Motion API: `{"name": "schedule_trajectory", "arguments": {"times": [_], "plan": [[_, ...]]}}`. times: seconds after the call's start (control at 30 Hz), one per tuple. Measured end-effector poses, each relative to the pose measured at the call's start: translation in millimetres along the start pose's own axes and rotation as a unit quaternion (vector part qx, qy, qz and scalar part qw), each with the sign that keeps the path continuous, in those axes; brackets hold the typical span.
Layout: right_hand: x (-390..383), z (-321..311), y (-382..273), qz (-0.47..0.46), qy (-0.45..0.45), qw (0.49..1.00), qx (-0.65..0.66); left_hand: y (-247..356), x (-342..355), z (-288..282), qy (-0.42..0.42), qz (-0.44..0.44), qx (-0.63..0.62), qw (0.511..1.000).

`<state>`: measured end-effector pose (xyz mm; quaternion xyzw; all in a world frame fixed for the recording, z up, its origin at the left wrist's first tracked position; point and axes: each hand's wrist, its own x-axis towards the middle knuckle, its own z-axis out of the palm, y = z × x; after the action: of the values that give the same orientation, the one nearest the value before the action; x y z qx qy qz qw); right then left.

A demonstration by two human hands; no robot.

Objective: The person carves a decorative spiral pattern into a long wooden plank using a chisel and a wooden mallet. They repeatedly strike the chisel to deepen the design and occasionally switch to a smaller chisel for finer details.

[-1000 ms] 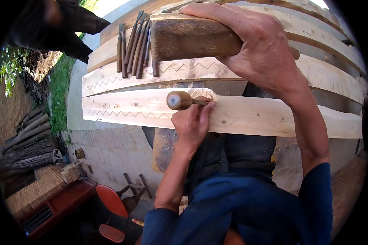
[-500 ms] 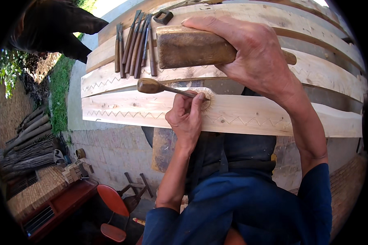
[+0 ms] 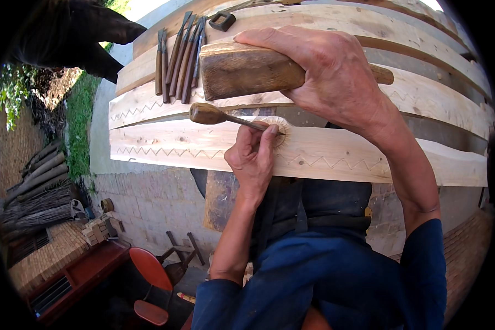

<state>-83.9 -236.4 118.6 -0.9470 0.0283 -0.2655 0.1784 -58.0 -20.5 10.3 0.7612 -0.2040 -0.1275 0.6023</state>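
Note:
My left hand (image 3: pixel 254 158) pinches the metal shaft of a wooden-handled chisel (image 3: pixel 210 114), its tip set on a round carved fan pattern (image 3: pixel 280 132) at the upper edge of a pale plank (image 3: pixel 165 144). The chisel lies low, handle pointing left. My right hand (image 3: pixel 335 77) grips a heavy brown wooden mallet (image 3: pixel 247 69), held above and just behind the chisel. A zigzag line is cut along the plank's near edge.
Several spare chisels (image 3: pixel 179 60) lie in a row on the plank behind. A small metal clamp (image 3: pixel 221 21) sits farther back. Below the planks are a brick floor, a red chair (image 3: pixel 148 269), stacked poles (image 3: pixel 33 192) at left and a red bench.
The chisel has tipped from upright, handle toward me, to lying low with its handle pointing left. The mallet has stayed raised above it, shifting slightly.

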Motion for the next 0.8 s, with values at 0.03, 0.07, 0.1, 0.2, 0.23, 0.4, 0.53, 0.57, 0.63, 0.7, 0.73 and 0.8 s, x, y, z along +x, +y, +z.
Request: {"name": "schedule_trajectory", "arguments": {"times": [0.03,0.07,0.1,0.2,0.23,0.4,0.53,0.57,0.63,0.7,0.73,0.8], "plan": [[0.5,0.2,-0.5,0.0,-0.002,1.0,-0.002,-0.6,-0.1,-0.2,-0.001,0.001,0.0,1.0],[1.1,0.2,-1.4,-0.001,-0.005,1.0,0.002,-1.5,-0.6,-0.4,-0.001,0.001,-0.001,1.0],[1.8,-0.2,-2.2,-0.001,-0.007,1.0,0.005,-2.6,-0.6,0.6,0.01,0.009,-0.007,1.0],[2.3,1.3,-3.5,0.001,-0.006,1.0,0.019,-6.8,0.6,2.7,0.029,0.027,-0.012,0.999],[2.2,2.1,-3.9,0.002,-0.004,1.0,0.024,-8.4,0.8,1.6,0.028,0.03,-0.003,0.999],[4.3,2.9,-5.8,-0.013,0.005,1.0,0.018,-6.2,0.3,0.9,0.022,0.033,0.03,0.999],[15.9,2.3,-12.0,-0.028,0.023,0.999,0.033,-3.0,-0.6,1.1,0.021,0.05,0.048,0.997],[22.3,4.0,-17.1,-0.042,0.044,0.997,0.043,-7.9,-0.9,0.7,0.032,0.065,0.046,0.996],[39.6,6.8,-31.5,-0.067,0.085,0.993,0.056,-12.3,-1.7,0.8,0.036,0.067,0.033,0.997],[51.4,15.8,-44.1,-0.117,0.101,0.988,0.017,-12.2,-0.8,2.6,0.031,0.064,0.024,0.997],[54.3,18.6,-48.6,-0.151,0.082,0.985,-0.014,-10.8,-0.6,2.3,0.027,0.06,0.025,0.998],[64.7,17.6,-65.8,-0.229,0.006,0.965,-0.127,-13.9,-4.1,-2.8,0.042,0.062,0.039,0.996]]}}
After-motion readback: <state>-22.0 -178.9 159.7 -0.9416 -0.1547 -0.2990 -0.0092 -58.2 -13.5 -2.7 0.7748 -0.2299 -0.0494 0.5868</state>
